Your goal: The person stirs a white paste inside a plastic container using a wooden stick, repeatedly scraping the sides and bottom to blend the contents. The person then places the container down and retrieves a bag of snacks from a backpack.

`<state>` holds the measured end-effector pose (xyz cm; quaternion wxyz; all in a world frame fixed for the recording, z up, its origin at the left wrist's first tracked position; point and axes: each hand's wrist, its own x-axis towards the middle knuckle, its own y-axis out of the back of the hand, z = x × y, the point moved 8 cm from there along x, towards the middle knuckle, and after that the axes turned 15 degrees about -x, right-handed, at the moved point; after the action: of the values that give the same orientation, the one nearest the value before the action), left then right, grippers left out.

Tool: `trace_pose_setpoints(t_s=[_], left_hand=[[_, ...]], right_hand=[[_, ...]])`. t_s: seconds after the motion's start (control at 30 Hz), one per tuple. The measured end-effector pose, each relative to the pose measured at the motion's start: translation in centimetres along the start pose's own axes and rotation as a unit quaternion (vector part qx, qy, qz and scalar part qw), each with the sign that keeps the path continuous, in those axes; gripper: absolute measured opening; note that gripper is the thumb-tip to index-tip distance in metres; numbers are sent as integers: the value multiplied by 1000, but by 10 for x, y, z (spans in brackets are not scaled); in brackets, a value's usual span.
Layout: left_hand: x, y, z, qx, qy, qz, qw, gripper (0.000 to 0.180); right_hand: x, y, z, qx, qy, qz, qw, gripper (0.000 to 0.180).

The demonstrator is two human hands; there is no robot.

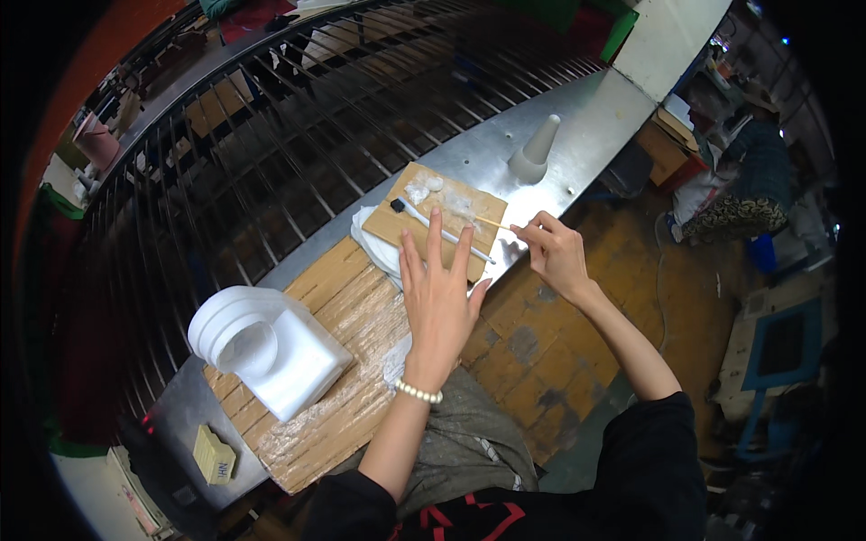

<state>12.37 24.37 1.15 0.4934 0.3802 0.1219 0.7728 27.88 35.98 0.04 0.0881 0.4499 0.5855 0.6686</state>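
Left hand (439,287) lies flat, fingers spread wide, gripping nothing, fingertips on the near edge of the small brown board (444,219). Right hand (556,253), at three o'clock of the board, pinches a thin wooden stick (494,221) reaching onto it. A white brush (442,233) lies across the board. White moulded piece (268,349) sits at eight o'clock; bare steel bench (595,117) beyond

Right hand (555,252) pinches thin stick (494,221), seemingly.
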Motion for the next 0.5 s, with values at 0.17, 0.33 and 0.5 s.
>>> trace_pose_setpoints(t_s=[0.17, 0.33, 0.5], left_hand=[[1, -16, -13, 73, -10, -14, 997, 43], [-3, -22, -19, 70, -10, -5, 998, 39], [-3, -22, -20, 62, -6, -8, 998, 39]], right_hand=[[4, -5, -2, 26, 36, -41, 998, 36], [13, -11, 2, 28, 72, -130, 989, 38], [21, -16, 7, 51, 42, -238, 969, 36]])
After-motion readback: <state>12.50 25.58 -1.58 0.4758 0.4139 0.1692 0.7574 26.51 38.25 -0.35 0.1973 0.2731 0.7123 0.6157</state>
